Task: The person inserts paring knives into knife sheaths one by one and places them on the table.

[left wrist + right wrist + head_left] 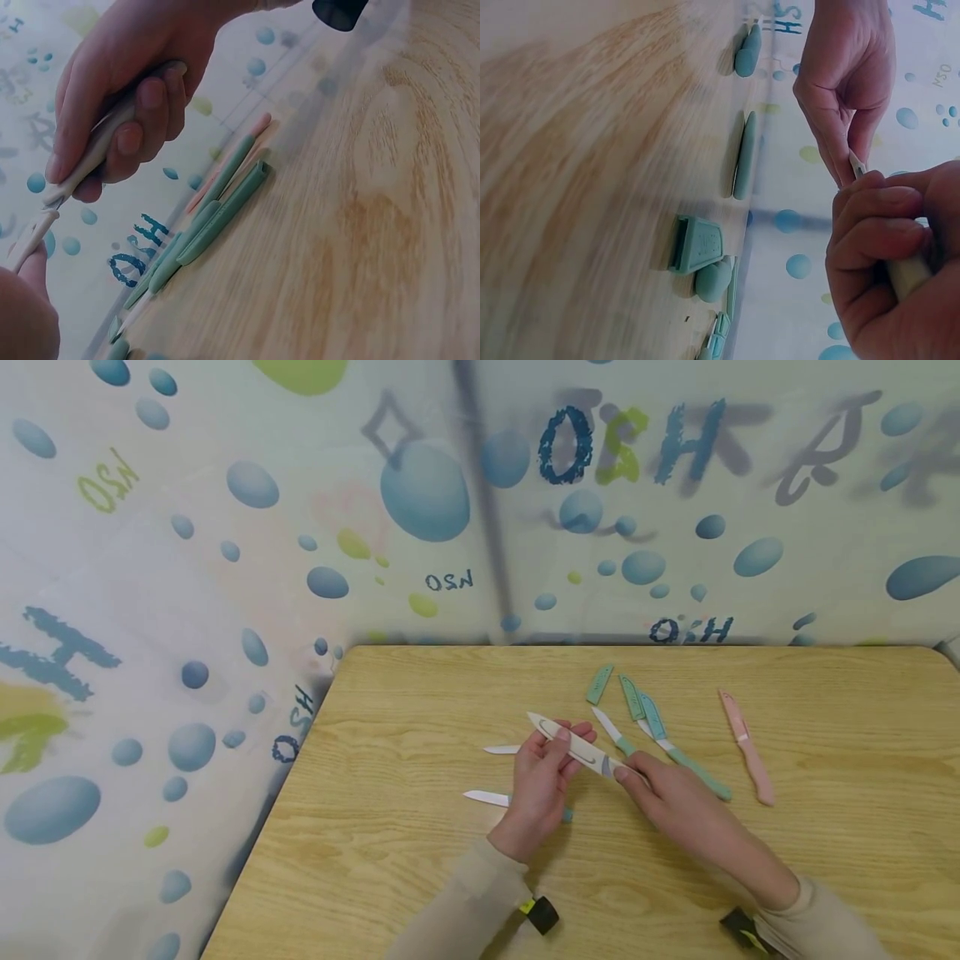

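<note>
A cream knife is held between both hands over the table. My left hand [538, 785] pinches its cream sheath [581, 750], thumb on top and fingers beneath. Around the cream handle [105, 142] my right hand [678, 797] curls its fingers, with the thumb toward the sheath. A short stretch of blade [607, 766] shows between sheath and handle. Under and beside the left hand lie two bare white blades, an upper blade [498, 749] and a lower blade [486, 797]; a blue handle end [567, 815] shows past the wrist.
Beyond the hands lie a green sheath [600, 683], another green sheath [632, 696] and a blue sheath [652, 717]. A green-handled knife [697, 772] and a bare white blade [606, 724] are near them. Farther right is a pink knife [756, 768]. Patterned sheeting [420, 610] stands behind the wooden table [847, 827].
</note>
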The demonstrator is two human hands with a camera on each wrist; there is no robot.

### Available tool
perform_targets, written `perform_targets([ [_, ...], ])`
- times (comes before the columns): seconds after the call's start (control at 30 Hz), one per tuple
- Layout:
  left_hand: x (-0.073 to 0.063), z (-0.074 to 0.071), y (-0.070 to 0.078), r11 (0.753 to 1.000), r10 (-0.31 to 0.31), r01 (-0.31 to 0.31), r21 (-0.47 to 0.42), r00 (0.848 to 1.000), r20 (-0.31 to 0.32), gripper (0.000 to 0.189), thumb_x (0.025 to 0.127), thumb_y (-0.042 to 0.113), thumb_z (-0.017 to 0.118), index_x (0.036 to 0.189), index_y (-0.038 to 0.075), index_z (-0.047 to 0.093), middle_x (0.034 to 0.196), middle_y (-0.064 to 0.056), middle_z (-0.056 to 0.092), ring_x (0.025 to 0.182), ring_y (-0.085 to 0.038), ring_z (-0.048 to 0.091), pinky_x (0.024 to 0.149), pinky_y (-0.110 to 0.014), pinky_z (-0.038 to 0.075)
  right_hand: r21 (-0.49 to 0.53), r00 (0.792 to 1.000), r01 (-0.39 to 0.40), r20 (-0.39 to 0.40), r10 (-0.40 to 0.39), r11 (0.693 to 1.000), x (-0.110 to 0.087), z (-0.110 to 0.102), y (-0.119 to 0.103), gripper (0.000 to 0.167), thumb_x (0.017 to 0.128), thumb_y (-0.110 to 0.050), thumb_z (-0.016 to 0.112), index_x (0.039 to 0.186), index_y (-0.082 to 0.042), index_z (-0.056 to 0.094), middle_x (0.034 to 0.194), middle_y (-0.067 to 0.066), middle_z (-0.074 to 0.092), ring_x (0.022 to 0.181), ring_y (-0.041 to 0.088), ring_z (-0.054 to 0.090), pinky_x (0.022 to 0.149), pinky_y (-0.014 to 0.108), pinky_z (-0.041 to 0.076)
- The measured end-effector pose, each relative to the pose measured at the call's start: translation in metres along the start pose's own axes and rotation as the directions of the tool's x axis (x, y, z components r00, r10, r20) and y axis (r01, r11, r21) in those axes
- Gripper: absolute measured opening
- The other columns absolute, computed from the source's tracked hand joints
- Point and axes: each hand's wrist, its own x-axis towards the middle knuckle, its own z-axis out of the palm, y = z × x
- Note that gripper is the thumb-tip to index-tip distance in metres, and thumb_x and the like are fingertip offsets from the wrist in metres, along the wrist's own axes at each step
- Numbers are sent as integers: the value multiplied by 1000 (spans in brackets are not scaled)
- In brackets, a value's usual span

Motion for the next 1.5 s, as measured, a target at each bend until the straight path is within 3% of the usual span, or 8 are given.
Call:
perform_targets([
  [0.5,5,5,-8,1000,-2,2,8,1000,-5,28,110,8,50,128,-13,48,123,-26,69,115,-29,70,99,-35,56,-15,1000,-16,-18,16,1000,5,2,3,26,111,-31,51,97,-11,60,62,-4,41,49,10,34,43,26,32],
  [0.67,9,3,-9,1000,-15,16,17,999,-37,37,108,8,53,134,-17,44,125,-28,68,116,-34,69,97,-35,57,-133,999,-8,-46,2,991,5,-1,7,22,106,-30,62,107,-8,61,65,-4,45,52,11,39,45,27,35],
  [0.83,7,4,-11,998,-38,40,38,997,-62,40,107,5,55,138,-16,42,125,-29,68,115,-38,69,93,-35,59,-336,994,82,-41,-101,938,2,-6,10,18,94,-25,79,91,-12,66,66,-8,45,54,8,38,45,26,34],
  [1.03,4,6,-13,995,-90,90,49,996,1,39,106,5,57,139,-12,45,127,-30,66,117,-34,68,95,-34,59,-407,987,100,-75,-143,908,-3,-11,18,17,91,-22,79,92,-8,69,69,-7,48,54,7,40,44,25,34],
  [1.1,3,4,-9,994,-101,100,48,994,30,40,106,4,57,141,-11,43,130,-29,65,117,-33,68,97,-34,58,-412,979,111,-110,-170,904,-5,-16,25,17,91,-20,77,92,-6,68,67,-7,49,54,6,41,65,28,52],
  [1.27,5,-13,9,993,-107,104,58,993,54,45,105,2,55,144,-12,38,138,-31,60,114,-30,70,101,-33,55,-428,984,33,-144,-105,903,-2,-40,44,26,96,-20,71,78,-7,58,57,-6,42,48,9,38,56,31,50],
  [1.33,6,-21,15,993,-97,94,67,994,41,44,105,3,56,143,-12,38,138,-31,59,112,-28,71,101,-32,55,-412,991,-41,-132,-16,910,2,-50,53,32,99,-23,68,74,-10,53,56,-3,38,47,12,37,42,28,28],
  [1.5,8,-37,27,995,-77,76,60,997,12,42,105,0,55,141,-12,37,137,-31,60,107,-25,73,101,-32,55,-395,991,-133,-84,109,909,14,-68,77,36,103,-25,59,72,-9,52,55,2,44,44,15,45,40,30,35],
])
